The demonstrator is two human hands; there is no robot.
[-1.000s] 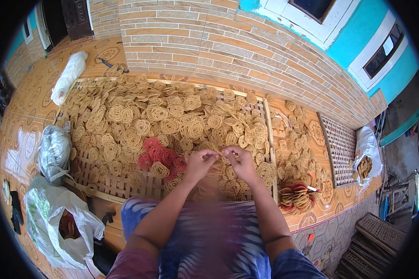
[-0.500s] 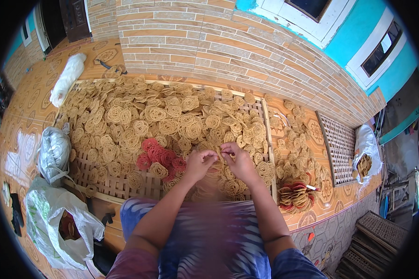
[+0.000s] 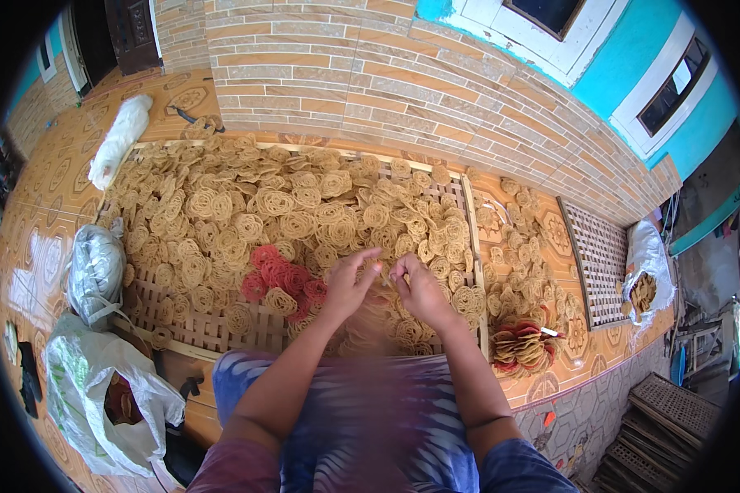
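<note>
My left hand point(image 3: 351, 283) hovers over the near middle of a wide woven tray point(image 3: 251, 325), its fingers apart and nothing visible in it. Just to its right, my right hand point(image 3: 419, 289) has thumb and fingertips pinched together; a thin, pale bit seems to show at them, too small to name. Beneath both hands lie many tan, coiled, noodle-like crackers point(image 3: 307, 193), heaped over the tray. A cluster of red coiled crackers point(image 3: 281, 275) rests left of my left hand, with a tan one on top.
A white cat point(image 3: 120, 140) lies at the tray's far left corner. Plastic bags point(image 3: 99, 403) stand at the left. Right of the tray are loose crackers point(image 3: 528, 263), a bundle of red and tan crackers point(image 3: 524, 345), another woven rack point(image 3: 602, 267) and a white sack point(image 3: 654, 267).
My left hand has drawn slightly away from the right, and its fingers have spread from a pinch. The right hand stays nearly in place, still pinched.
</note>
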